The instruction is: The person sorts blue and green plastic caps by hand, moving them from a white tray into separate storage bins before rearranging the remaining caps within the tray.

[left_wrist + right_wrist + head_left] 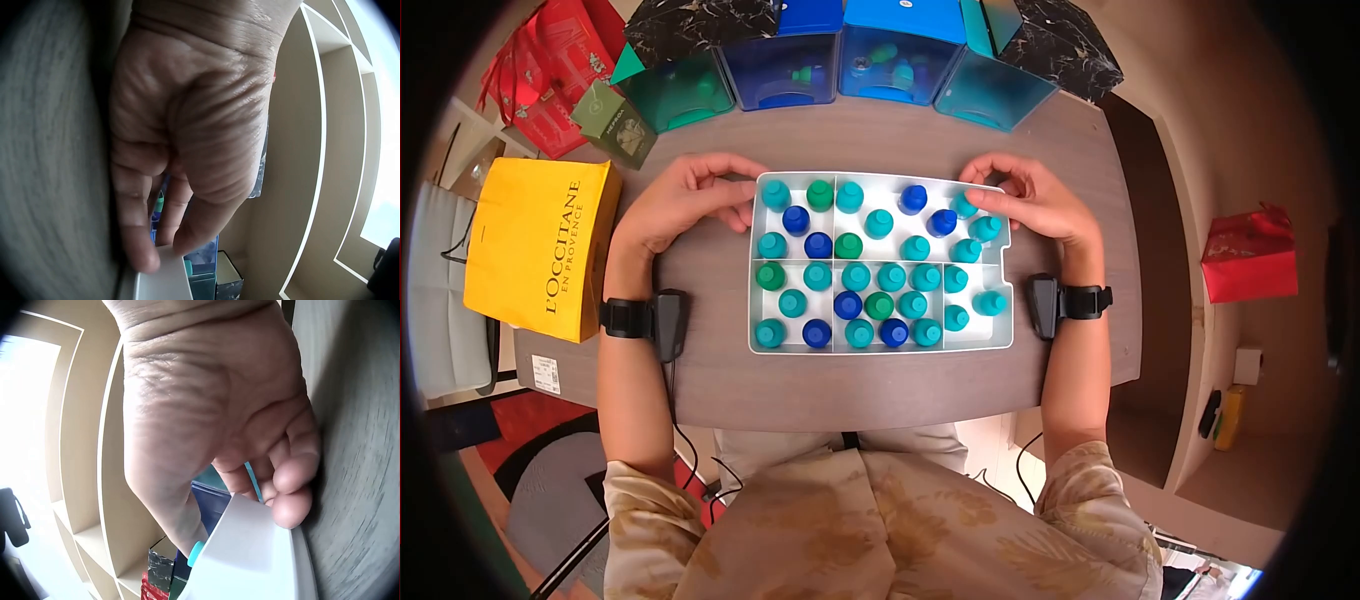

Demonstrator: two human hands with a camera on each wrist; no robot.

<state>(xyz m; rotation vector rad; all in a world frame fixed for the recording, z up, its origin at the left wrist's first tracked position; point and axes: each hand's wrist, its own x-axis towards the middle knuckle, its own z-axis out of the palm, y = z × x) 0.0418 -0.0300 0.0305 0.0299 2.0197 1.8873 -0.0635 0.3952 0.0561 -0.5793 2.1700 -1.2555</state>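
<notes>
A white divided tray (pixel 985 335) lies on the table in front of me, with several small capped bottles standing in its compartments. Teal bottles (pixel 879 223) are the most common, with dark blue bottles (pixel 817 333) and green bottles (pixel 770 276) among them. My left hand (pixel 690 198) grips the tray's far left corner, thumb and fingertips at the wall in the left wrist view. At the far right corner, my right hand (pixel 1040 205) holds the tray, its thumb over the rim beside a teal bottle and its curled fingers against the outer wall (pixel 247 544).
Clear-fronted bins in green (pixel 690 97), dark blue (pixel 785 75), blue (pixel 897 65) and teal (pixel 990 92) line the table's far edge. Left are a yellow bag (pixel 525 245), a dark green box (pixel 615 122) and a red bag (pixel 560 65). Another red bag (pixel 1250 257) is at right.
</notes>
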